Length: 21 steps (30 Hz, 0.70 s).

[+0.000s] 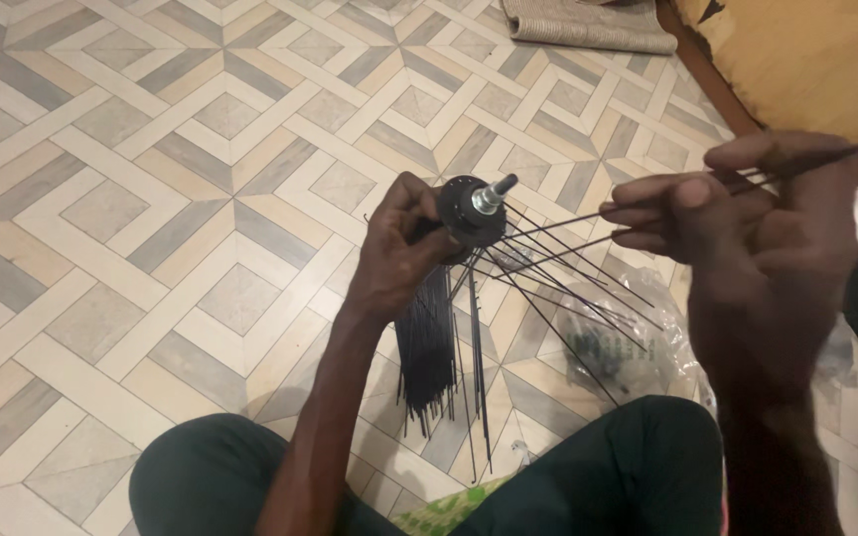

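Nearest us, between our knees, a bundle of loose black spokes point(427, 347) lies on the tiled floor point(151, 199), beside a clear plastic bag point(628, 337) holding something dark. Above it our left hand point(399, 253) grips the black wheel hub point(471, 208), its axle tilted up and right. Our right hand point(737, 213) pinches one thin spoke point(568, 223), whose long axis runs leftward to the hub
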Motion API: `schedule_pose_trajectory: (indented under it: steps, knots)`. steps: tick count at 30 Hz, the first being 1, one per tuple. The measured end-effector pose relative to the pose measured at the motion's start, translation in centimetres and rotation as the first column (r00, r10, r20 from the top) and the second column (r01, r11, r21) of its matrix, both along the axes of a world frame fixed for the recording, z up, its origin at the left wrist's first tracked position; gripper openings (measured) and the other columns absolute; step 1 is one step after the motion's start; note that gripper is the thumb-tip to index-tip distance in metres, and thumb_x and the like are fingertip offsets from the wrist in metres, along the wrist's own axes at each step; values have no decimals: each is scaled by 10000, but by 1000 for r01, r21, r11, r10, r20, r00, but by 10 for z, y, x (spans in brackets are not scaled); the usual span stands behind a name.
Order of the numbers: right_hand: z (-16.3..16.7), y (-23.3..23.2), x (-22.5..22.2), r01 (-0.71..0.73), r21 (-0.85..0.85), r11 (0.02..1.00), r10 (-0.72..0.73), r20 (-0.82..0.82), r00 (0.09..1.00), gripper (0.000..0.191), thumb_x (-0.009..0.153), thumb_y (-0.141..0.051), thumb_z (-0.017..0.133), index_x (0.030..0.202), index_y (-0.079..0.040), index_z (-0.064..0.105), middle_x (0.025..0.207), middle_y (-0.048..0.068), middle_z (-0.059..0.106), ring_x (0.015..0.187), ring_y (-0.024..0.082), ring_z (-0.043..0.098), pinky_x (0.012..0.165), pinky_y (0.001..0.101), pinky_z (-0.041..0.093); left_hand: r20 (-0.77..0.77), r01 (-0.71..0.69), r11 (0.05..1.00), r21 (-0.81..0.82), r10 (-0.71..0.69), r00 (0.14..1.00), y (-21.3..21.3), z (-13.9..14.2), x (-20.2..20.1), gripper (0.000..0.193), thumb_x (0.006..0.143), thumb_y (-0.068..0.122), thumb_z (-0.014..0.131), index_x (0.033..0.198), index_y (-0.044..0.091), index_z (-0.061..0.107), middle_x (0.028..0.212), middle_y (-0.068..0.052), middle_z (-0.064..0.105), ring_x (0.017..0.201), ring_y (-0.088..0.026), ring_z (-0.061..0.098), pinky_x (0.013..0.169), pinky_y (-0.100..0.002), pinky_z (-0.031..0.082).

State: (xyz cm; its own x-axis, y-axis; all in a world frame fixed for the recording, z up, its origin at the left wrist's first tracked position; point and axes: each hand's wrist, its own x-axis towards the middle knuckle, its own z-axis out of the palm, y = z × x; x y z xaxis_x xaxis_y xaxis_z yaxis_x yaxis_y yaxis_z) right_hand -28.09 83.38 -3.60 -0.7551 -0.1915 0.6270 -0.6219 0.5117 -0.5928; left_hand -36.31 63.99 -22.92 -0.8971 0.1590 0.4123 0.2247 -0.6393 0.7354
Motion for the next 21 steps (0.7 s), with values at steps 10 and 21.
schedule_pose_trajectory:
  steps: [10, 21]
  knots:
    - [-30, 5, -10, 50, -154, 987, -31, 129, 991, 149, 1113, -44, 490, 1224, 26, 419, 963, 248, 715, 928, 305, 787, 748, 359, 659, 47, 16, 999, -46, -14, 999, -1, 3, -1, 342, 915, -105, 671, 958, 120, 418, 1220, -139, 673, 1002, -174, 690, 801, -324, 640]
    - [-48, 19, -16, 33, -170, 985, -4, 169, 986, 151, 1174, -38, 492, 1304, -11, 420, 991, 251, 720, 935, 282, 788, 811, 348, 675, 48, 16, 994, -105, -11, 999, -2, 5, 2, 378, 873, -146, 673, 946, 120, 414, 1177, -134, 663, 1020, -190, 697, 848, -318, 650]
